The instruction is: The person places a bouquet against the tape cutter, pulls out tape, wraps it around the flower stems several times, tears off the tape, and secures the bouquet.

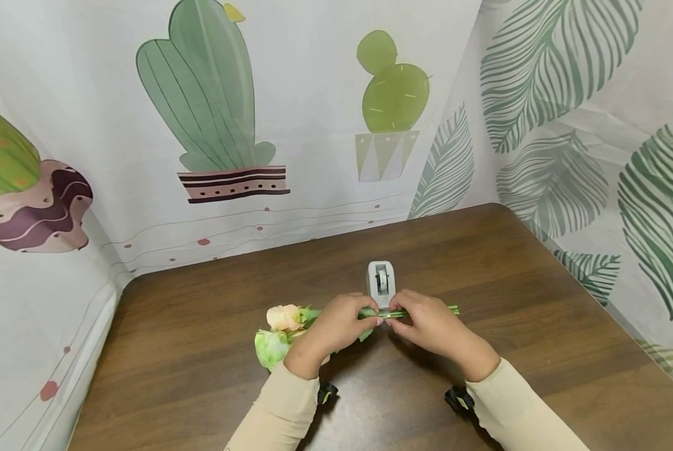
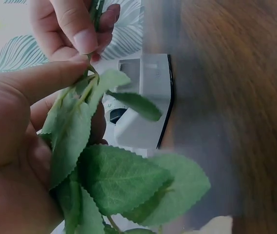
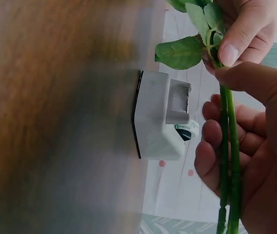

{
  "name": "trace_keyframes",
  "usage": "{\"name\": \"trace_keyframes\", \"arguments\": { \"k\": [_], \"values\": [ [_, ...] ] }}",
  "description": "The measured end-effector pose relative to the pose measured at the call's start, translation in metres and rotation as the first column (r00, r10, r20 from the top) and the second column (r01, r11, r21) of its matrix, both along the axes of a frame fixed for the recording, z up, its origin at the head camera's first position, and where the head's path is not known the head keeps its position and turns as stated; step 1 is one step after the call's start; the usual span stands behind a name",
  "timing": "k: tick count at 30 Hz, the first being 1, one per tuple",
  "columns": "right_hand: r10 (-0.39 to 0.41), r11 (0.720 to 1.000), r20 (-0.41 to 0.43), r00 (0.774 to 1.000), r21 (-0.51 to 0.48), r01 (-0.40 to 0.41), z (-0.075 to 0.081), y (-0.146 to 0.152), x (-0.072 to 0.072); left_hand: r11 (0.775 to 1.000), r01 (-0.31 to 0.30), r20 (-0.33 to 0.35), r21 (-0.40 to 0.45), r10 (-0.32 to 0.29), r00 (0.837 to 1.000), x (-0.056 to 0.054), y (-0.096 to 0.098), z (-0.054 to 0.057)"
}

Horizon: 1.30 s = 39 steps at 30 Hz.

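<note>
A bunch of artificial roses lies across both hands, its peach flower (image 1: 284, 317) and pale green flower (image 1: 271, 348) off to the left. My left hand (image 1: 344, 322) grips the stems just by the leaves (image 2: 123, 178). Close beside it, my right hand (image 1: 429, 322) pinches the bare green stems (image 3: 230, 161), whose cut ends stick out to the right. Thumbs of both hands nearly meet on the stems. Just behind the hands stands a white tape dispenser (image 1: 381, 282) with a roll of tape in it. Whether tape lies around the stems I cannot tell.
The brown wooden table (image 1: 212, 401) runs under everything, with its far edge against a hanging cloth (image 1: 313, 125) printed with cacti and leaves. Black straps with small devices (image 1: 460, 399) sit at the wrists, below the cream sleeves.
</note>
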State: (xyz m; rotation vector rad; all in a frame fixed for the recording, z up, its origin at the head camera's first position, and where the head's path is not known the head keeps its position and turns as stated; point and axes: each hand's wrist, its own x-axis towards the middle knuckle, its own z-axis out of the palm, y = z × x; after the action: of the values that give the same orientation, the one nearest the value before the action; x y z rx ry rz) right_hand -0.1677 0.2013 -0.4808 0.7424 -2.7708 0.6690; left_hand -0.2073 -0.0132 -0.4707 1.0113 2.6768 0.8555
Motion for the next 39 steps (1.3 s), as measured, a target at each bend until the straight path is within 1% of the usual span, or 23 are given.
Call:
{"name": "trace_keyframes", "arguments": {
  "k": [4,8,13,17,23,30,36,39],
  "values": [
    [0.008,1.0,0.026,1.0,0.007,-0.008,-0.0004,0.0007,-0.0002,1.0,-0.006,-0.027,-0.016,0.005,1.0,0.0009,0.0005,0.0013],
    [0.02,0.999,0.047,0.999,0.025,-0.021,-0.0005,0.0016,-0.0005,1.0,-0.006,-0.062,-0.02,0.005,0.998,0.0012,0.0012,-0.0001],
    [0.028,0.999,0.046,0.999,0.036,-0.029,-0.0002,0.0025,-0.0005,1.0,-0.013,-0.094,-0.021,0.011,0.996,0.0017,0.0024,-0.0018],
    [0.036,0.999,0.027,0.999,0.037,-0.037,-0.0004,0.0029,-0.0007,0.999,-0.026,-0.113,-0.026,0.023,0.993,0.0027,0.003,-0.0016],
    [0.029,0.999,-0.031,0.999,0.037,-0.028,-0.0016,0.0025,-0.0012,0.999,-0.046,-0.149,-0.021,0.042,0.988,0.0051,0.0037,0.0012],
    [0.028,0.999,-0.056,0.998,0.041,-0.026,-0.0012,0.0003,-0.001,0.999,-0.036,-0.206,-0.006,0.034,0.978,0.0063,0.0051,0.0019],
    [0.05,0.998,-0.086,0.995,0.034,-0.047,-0.001,0.0004,-0.0007,1.0,-0.027,-0.22,-0.002,0.026,0.975,0.0062,0.0046,0.0044],
    [0.064,0.998,-0.104,0.993,0.026,-0.061,-0.0006,0.0007,-0.0008,1.0,-0.018,-0.21,-0.003,0.017,0.978,0.0062,0.0033,0.0063]
  ]
}}
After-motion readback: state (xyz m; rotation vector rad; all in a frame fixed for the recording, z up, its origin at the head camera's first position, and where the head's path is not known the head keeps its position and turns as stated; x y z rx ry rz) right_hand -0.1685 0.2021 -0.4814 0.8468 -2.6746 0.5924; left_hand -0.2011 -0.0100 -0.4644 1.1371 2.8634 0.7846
